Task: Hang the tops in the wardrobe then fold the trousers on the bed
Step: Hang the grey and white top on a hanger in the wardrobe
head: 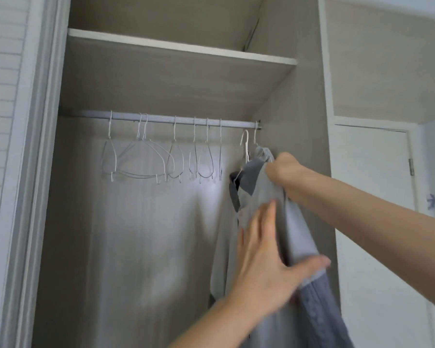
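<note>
Grey top: soft woven cloth, pale grey body with darker blue-grey collar and a darker ribbed or buttoned panel low down. Long axis runs near vertical, collar uppermost, hem dropping out of view at the bottom edge. Cloth hangs in loose folds, bunched at the shoulder. It sits at the far right end of the wardrobe, against the right side wall, just under the rail.

A thin white wire hanger is inside the collar; its hook stands just below the rail, not clearly over it. A second hook sits beside it at the rail's right end.

Right hand: fingers curled tight, gripping the bunched shoulder cloth near the hanger, arm reaching in from the right.

Left hand: fingers straight and spread, thumb out to the right, palm flat against the front of the top at mid-height. Blurred.

Rail: pale ribbed metal tube, horizontal. Empty wire hangers hang along it in a row, thin white wire, triangular, several with small hooks at the lower corners.

Above, a flat shelf with white front edge. Wardrobe interior matt beige, faint wood grain. Slatted white door at left; white cabinet doors at right.
</note>
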Tool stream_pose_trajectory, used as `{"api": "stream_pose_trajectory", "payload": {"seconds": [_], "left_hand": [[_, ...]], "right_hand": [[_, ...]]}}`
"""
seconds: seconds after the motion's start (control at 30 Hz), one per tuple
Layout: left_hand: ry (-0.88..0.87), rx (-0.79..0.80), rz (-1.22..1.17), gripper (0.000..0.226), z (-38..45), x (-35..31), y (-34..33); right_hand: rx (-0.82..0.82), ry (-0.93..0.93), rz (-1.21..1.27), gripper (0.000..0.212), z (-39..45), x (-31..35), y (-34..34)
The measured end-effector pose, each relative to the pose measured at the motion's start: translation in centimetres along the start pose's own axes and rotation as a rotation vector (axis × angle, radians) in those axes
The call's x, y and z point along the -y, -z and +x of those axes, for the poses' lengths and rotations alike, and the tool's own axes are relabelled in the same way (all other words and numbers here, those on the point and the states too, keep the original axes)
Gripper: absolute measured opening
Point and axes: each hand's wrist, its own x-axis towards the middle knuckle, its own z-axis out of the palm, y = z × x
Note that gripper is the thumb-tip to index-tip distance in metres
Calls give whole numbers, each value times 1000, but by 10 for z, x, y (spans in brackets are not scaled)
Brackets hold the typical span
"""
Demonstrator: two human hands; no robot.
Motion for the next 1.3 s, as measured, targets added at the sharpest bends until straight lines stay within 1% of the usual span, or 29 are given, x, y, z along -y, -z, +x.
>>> {"api": "stream_pose_trajectory", "payload": {"seconds": [0.03,0.1,0.17,0.23,0.3,0.37,0.4,0.47,0.5,0.53,0.57,0.63,0.67,0.73,0.87,0.93,0.97,1.0,1.03,1.07,1.1,1.13,1.17,1.2,1.23,1.27,1.3], "left_hand": [[-10,-32,104,119,-2,0,-9],[-37,-131,281,118,-3,12,-24],[-19,-170,383,117,2,33,-27],[-6,-182,465,123,7,56,-22],[-25,-193,581,129,11,79,-16],[10,-169,638,126,14,97,-14],[38,-156,641,126,18,107,-16],[71,-81,573,124,30,120,-15],[54,-59,569,118,35,124,-12],[33,-52,583,111,44,132,-14],[58,-55,528,106,50,137,-14],[95,-73,474,103,73,143,-12],[107,-82,445,103,83,147,-12],[111,-89,370,104,101,160,-16],[93,-141,365,108,137,190,-31],[-41,-244,485,113,149,199,-37],[-45,-277,502,113,153,202,-39],[-6,-270,475,110,154,206,-47],[68,-210,427,108,154,209,-53],[32,-222,457,111,152,213,-59],[33,-187,512,117,149,218,-64],[24,-160,513,121,147,224,-69],[79,-124,531,121,144,237,-76],[71,-134,569,124,141,244,-79],[96,26,543,129,132,241,-78],[117,86,516,129,125,231,-74],[183,87,432,123,122,222,-71]], "right_hand": [[1,-2,16,14,7,8,-7],[-7,-1,20,28,20,20,-18],[-59,-36,16,35,34,27,-22],[-110,-58,18,35,46,29,-21],[-134,-45,51,29,59,26,-22],[-140,-43,64,27,67,21,-26],[-144,-46,62,28,73,18,-31],[-150,-49,65,30,88,15,-41],[-145,-50,74,27,96,13,-47],[-139,-33,77,20,106,12,-53],[-141,-11,72,20,115,11,-58],[-136,18,46,34,136,12,-67],[-135,25,38,35,147,12,-71],[-163,50,14,33,171,12,-78],[-220,86,-47,31,209,7,-87],[-202,93,-104,30,218,3,-92],[-189,97,-137,30,222,-2,-95],[-182,93,-160,29,226,-6,-97],[-185,91,-171,29,230,-10,-101],[-193,86,-176,29,232,-13,-104],[-198,78,-177,30,234,-19,-107],[-202,74,-177,30,234,-23,-110],[-192,67,-174,30,234,-28,-113],[-184,72,-173,30,232,-33,-116],[-179,86,-175,29,229,-37,-118],[-184,111,-185,28,224,-40,-118],[-198,131,-197,27,219,-43,-119]]}}
